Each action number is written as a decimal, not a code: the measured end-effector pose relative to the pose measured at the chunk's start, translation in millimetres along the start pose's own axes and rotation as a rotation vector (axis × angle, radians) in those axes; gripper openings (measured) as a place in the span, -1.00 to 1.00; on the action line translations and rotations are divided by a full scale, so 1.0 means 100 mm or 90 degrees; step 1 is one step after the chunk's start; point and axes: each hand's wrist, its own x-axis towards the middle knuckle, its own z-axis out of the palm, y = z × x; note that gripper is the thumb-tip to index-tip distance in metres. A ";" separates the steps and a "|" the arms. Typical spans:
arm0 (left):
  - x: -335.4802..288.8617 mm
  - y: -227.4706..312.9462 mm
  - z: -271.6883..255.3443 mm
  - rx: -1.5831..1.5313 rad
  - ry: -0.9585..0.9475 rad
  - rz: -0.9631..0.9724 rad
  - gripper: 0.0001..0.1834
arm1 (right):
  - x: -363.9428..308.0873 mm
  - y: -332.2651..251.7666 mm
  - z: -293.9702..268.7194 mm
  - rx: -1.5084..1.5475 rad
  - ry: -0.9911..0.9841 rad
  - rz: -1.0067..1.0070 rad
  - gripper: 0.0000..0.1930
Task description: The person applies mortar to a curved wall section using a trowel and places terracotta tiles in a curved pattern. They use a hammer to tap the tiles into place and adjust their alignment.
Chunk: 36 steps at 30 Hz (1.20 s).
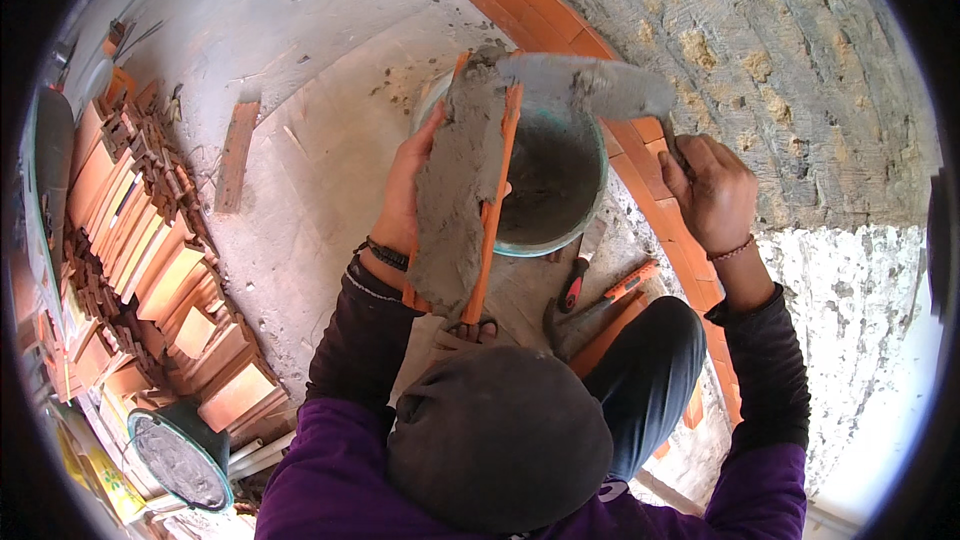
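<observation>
My left hand (pixel 406 190) grips a long terracotta tile (pixel 499 165) by its left edge, holding it up lengthwise. Grey mortar (pixel 455 170) coats most of its upper face. In my closed right hand (pixel 713 190) is the handle of a trowel (pixel 590 85). The blade, smeared with mortar, reaches left to the tile's far end. Below and right of the tile stands a round green basin (pixel 603 180) with wet mortar inside; the tile hides its left part.
Stacked terracotta tiles (pixel 170 250) fill the left side. A mortar bucket (pixel 205 455) stands lower left; a loose tile (pixel 237 157) lies on the floor. A red-handled tool (pixel 574 285) and an orange-handled tool (pixel 630 280) lie near my knee. A tile row (pixel 665 215) lines the rough wall (pixel 800 90).
</observation>
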 end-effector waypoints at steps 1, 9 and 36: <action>0.00 0.01 0.02 0.017 0.019 -0.011 -0.43 | 0.04 0.00 -0.02 0.004 0.000 0.012 -0.81; 0.03 -0.03 0.02 0.034 -0.005 0.010 -0.45 | 0.14 0.02 -0.03 0.426 -0.248 0.102 -0.72; 0.03 0.08 0.02 -0.046 -0.122 0.007 -0.54 | -0.18 -0.49 0.04 0.472 -0.116 0.165 -0.68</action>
